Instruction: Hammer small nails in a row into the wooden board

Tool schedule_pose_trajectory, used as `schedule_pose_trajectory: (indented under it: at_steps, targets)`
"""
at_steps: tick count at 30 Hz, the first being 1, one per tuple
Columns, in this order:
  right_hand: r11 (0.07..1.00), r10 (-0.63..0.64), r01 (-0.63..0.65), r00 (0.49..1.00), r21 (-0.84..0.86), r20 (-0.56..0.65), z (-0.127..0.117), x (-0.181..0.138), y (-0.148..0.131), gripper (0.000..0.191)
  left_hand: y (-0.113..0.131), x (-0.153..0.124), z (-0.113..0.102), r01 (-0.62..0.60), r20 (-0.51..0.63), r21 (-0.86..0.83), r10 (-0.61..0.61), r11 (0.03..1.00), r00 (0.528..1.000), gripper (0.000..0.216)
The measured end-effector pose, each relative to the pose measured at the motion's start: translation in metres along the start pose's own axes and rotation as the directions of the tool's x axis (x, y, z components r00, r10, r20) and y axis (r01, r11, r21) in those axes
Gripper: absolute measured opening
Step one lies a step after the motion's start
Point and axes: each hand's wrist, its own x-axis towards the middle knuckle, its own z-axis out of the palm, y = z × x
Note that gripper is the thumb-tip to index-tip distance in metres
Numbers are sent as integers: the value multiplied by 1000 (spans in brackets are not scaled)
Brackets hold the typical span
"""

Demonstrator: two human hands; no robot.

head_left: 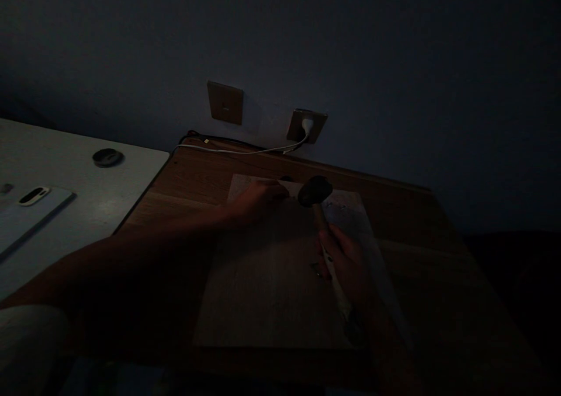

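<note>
My right hand is wrapped round the pale handle of a mallet with a dark, blunt head. The head is over the far part of a flat board, to the right of my left hand. That hand rests at the board's far edge, its fingertips pinched together near the mallet head. It is too dark to make out what, if anything, they hold. Small shiny bits lie on the board beyond my right hand, and another small metal piece shows beside its fingers.
The board lies on a wooden table against a wall. A white table adjoins on the left, bearing a phone and a round dark lid-like object. A white cable runs along the back to a wall socket.
</note>
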Motion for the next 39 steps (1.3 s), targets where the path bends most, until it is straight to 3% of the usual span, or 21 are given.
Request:
schedule_pose_trajectory:
  at_steps: [3, 12, 18, 24, 30, 39]
  targets:
    - [1000, -4, 4, 1000, 0, 1, 1, 0, -2, 45, -13, 10, 5, 142, -29, -43, -143, 989, 989, 22]
    - [1000, -23, 23, 1000, -1, 11, 2, 1, -3, 45, -15, 9, 7, 253, -21, -160, -259, 954, 966, 17]
    - [1000, -15, 15, 1000, -8, 13, 4, 2, -4, 47, -16, 9, 6, 241, 21, -147, -240, 959, 970, 20]
    - [1000, 15, -15, 1000, 1, 26, 5, 2, -5, 47, -18, 12, 7, 121, 45, -2, -120, 993, 992, 21]
    - [1000, -4, 4, 999, 4, 48, 11, 5, -5, 46, -24, 12, 12, 123, 26, -76, -121, 989, 992, 19]
    - [995, -97, 99, 991, -17, 93, 17, 7, 2, 40, -24, 10, 16, 140, -32, -193, -148, 971, 988, 47]
